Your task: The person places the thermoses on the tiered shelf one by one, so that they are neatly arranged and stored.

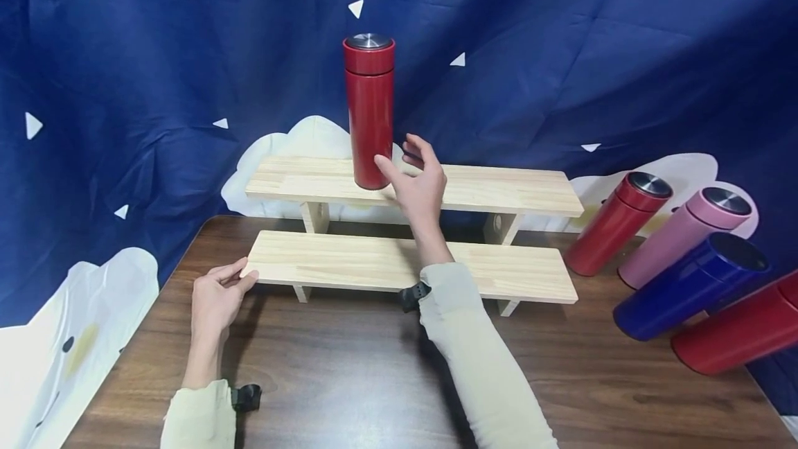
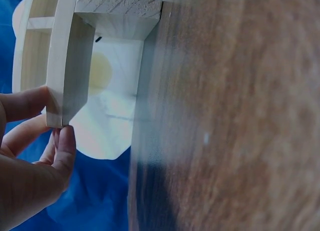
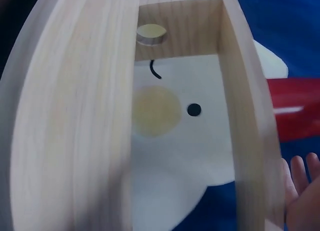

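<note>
A red thermos bottle (image 1: 369,109) with a steel-topped lid stands upright on the upper tier (image 1: 499,189) of a two-tier wooden shelf. Beside its lower right side is my right hand (image 1: 420,192), fingers spread, the thumb overlapping the bottle in the head view. The right wrist view has the fingers (image 3: 299,173) extended, apart from the red bottle (image 3: 295,108). At the left end of the lower tier (image 1: 349,258), my left hand (image 1: 215,293) pinches the board's corner. The left wrist view shows thumb and fingers around that wooden end (image 2: 56,108).
On the table's right side (image 1: 592,366) stand another red bottle (image 1: 611,227), a pink bottle (image 1: 679,241), a blue bottle (image 1: 686,289) and one more red bottle (image 1: 742,335), cut by the frame edge. A blue curtain (image 1: 530,102) with white shapes hangs behind the shelf.
</note>
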`<state>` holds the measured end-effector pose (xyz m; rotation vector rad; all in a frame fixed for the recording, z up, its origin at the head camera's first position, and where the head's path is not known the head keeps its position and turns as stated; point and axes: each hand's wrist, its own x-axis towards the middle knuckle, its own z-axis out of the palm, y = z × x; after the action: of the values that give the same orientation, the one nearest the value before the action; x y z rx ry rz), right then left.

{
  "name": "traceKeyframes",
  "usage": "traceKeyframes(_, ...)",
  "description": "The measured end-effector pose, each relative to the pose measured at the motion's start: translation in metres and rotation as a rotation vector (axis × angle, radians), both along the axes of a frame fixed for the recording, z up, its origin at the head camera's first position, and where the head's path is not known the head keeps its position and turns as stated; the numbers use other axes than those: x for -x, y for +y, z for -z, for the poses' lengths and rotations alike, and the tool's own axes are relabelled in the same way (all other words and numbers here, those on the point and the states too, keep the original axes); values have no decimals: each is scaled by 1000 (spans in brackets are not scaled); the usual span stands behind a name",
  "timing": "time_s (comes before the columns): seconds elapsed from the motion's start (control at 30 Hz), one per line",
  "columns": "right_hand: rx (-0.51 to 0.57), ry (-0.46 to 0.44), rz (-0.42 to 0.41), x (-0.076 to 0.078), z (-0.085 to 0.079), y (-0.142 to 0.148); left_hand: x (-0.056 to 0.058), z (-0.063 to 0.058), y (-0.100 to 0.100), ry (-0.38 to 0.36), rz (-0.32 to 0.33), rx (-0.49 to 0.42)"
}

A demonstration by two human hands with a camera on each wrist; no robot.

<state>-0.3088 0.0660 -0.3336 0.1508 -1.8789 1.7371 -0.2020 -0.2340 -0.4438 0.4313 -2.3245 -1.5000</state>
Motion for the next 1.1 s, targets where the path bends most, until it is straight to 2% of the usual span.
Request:
traceKeyframes(0.1, 19, 31, 7, -7, -3, 10, 0, 0, 0, 1, 1, 1)
traceKeyframes(0.13, 24, 37, 9, -13, -8, 13, -1, 0, 0, 0, -1, 0)
traceKeyframes(0.33, 73, 62, 15, -34, -14, 31, -3, -2, -3, -23, -25, 6)
traceKeyframes(0.5, 116, 69, 41, -35, 0, 49, -3, -4, -5, -14, -24, 14)
traceKeyframes(0.63, 110, 69, 69, -38, 6, 63, -2, -3, -4, -13, -21, 8)
traceKeyframes(0.9, 111, 80, 106, -50, 12, 85, -3, -1, -3, -17, -31, 8)
traceKeyframes(1.1, 107, 77, 189, -63, 18, 110, -2, 2, 0, -11, -28, 12)
